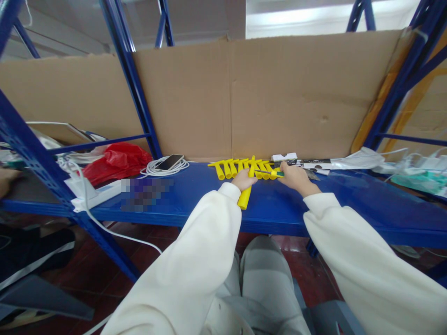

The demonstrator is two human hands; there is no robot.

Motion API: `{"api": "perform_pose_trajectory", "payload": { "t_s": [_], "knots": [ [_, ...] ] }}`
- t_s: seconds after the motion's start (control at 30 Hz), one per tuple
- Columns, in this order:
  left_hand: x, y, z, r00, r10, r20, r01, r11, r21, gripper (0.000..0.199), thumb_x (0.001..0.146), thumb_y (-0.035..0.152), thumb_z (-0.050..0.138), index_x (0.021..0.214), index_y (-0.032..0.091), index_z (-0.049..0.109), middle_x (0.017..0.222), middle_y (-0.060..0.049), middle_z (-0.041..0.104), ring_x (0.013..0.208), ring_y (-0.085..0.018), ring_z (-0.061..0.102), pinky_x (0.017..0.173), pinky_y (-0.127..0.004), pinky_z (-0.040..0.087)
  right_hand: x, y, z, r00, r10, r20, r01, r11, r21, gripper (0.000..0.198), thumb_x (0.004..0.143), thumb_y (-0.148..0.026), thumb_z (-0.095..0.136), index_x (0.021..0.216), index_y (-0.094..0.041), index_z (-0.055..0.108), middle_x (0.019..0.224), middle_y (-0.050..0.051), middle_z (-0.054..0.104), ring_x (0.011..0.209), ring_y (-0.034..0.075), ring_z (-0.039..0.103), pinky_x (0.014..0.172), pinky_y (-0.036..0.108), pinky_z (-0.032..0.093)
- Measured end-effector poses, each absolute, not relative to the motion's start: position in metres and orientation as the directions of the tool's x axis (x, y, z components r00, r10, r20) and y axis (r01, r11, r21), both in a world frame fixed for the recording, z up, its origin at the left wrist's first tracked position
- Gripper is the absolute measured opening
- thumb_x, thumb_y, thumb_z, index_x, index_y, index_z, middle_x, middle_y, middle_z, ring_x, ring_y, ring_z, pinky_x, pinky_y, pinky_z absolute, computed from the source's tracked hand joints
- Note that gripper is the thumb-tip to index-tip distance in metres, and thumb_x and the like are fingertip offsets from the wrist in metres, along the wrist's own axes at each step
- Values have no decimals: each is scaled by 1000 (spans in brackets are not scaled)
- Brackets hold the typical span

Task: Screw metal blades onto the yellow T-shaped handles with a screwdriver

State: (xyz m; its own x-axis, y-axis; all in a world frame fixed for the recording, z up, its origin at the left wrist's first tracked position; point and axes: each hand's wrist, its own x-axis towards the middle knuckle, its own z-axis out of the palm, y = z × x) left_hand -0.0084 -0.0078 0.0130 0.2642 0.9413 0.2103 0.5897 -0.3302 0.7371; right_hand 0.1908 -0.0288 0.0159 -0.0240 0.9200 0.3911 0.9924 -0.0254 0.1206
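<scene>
My left hand [243, 179] is closed around a yellow plastic piece [245, 197], whose wide tubular end points toward me and whose narrow end sticks up past my fingers. In my right hand [294, 177] is a screwdriver [280, 173] with a yellow and green handle. Its thin shaft points left at the held piece; whether the tip touches it, I cannot tell. Behind both hands lies a row of several similar yellow pieces [228, 168], round ends toward me, partly hidden by my left hand.
The blue shelf [202, 195] carries a phone [171, 162] on a coiled white cable [153, 168], a red plastic bag [117, 163] and a white power strip [101, 194]. A small white box [284, 157] stands near the cardboard back wall [279, 93]. Another person's hand [7, 180] is far left.
</scene>
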Motion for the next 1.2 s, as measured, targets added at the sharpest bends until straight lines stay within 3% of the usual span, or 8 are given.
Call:
{"api": "perform_pose_trajectory", "payload": {
  "t_s": [0.2, 0.33, 0.6, 0.93, 1.2],
  "knots": [
    [-9, -6, 11, 252, 945, 207, 579, -319, 751, 20, 75, 9, 61, 92, 14, 69, 90, -5, 77, 84, -20, 72, 71, -23, 53, 191, -28, 16, -89, 948, 306, 987, 44, 152, 38, 91, -28, 52, 124, -10, 60, 120, 22, 72, 112, 33, 68, 90, 39, 47],
    [-9, -5, 10, 252, 940, 229, 571, -336, 749, 21, 74, 9, 61, 93, 15, 69, 92, -5, 77, 85, -20, 72, 73, -24, 53, 192, -27, 16, -94, 934, 345, 986, 40, 159, 35, 91, -27, 51, 121, -11, 62, 124, 21, 70, 113, 33, 68, 91, 39, 46],
    [-9, -6, 12, 288, 931, 224, 550, -352, 757, 21, 73, 9, 60, 91, 15, 69, 92, -5, 76, 88, -20, 72, 78, -25, 54, 189, -31, 18, 0, 928, 373, 987, -61, 150, 38, 91, -26, 54, 126, -11, 57, 108, 22, 75, 104, 33, 71, 83, 36, 47],
    [-9, -6, 12, 283, 934, 217, 587, -348, 731, 12, 72, 8, 60, 78, 18, 64, 87, -3, 75, 87, -21, 71, 76, -25, 54, 194, -23, 15, -66, 943, 325, 992, 26, 125, 39, 91, -33, 50, 120, -13, 66, 131, 21, 68, 118, 34, 66, 96, 43, 44],
    [-9, -4, 11, 277, 935, 223, 598, -349, 722, 12, 72, 8, 62, 76, 19, 62, 84, -2, 74, 86, -20, 71, 73, -24, 53, 192, -27, 15, -11, 947, 320, 994, -24, 107, 40, 89, -31, 59, 124, -12, 62, 111, 21, 75, 106, 32, 71, 85, 35, 49]
  ]
}}
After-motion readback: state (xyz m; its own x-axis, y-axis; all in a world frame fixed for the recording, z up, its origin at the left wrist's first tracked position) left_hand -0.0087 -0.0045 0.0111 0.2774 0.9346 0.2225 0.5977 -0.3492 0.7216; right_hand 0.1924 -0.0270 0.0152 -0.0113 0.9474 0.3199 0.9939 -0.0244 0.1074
